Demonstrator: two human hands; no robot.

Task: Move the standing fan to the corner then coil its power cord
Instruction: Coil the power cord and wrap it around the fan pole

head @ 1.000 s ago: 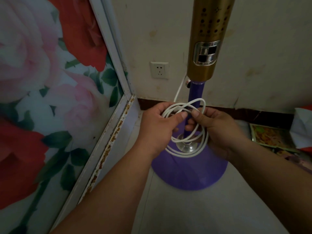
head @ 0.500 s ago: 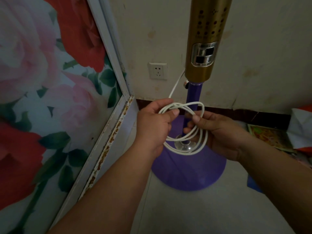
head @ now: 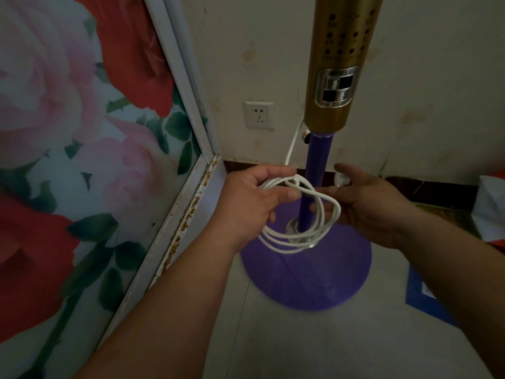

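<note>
The standing fan (head: pixel 340 77) stands in the room's corner, with a gold control column, a purple pole and a round purple base (head: pixel 314 280). Its white power cord (head: pixel 297 242) hangs in several loops in front of the pole. My left hand (head: pixel 251 206) pinches the top of the loops between thumb and fingers. My right hand (head: pixel 371 206) is beside the coil on the right, with the white plug end at its fingers and a loop over them. One strand of cord runs up behind the pole to the gold column.
A white wall socket (head: pixel 258 114) sits on the back wall left of the fan. A flower-printed panel in a rusty white frame (head: pixel 188 214) lines the left side. Papers and a blue-edged sheet (head: pixel 426 299) lie on the floor at right.
My right hand has let go of the top of the loops and drawn out to the right, now holding the plug end. My left hand keeps its grip on the coil.
</note>
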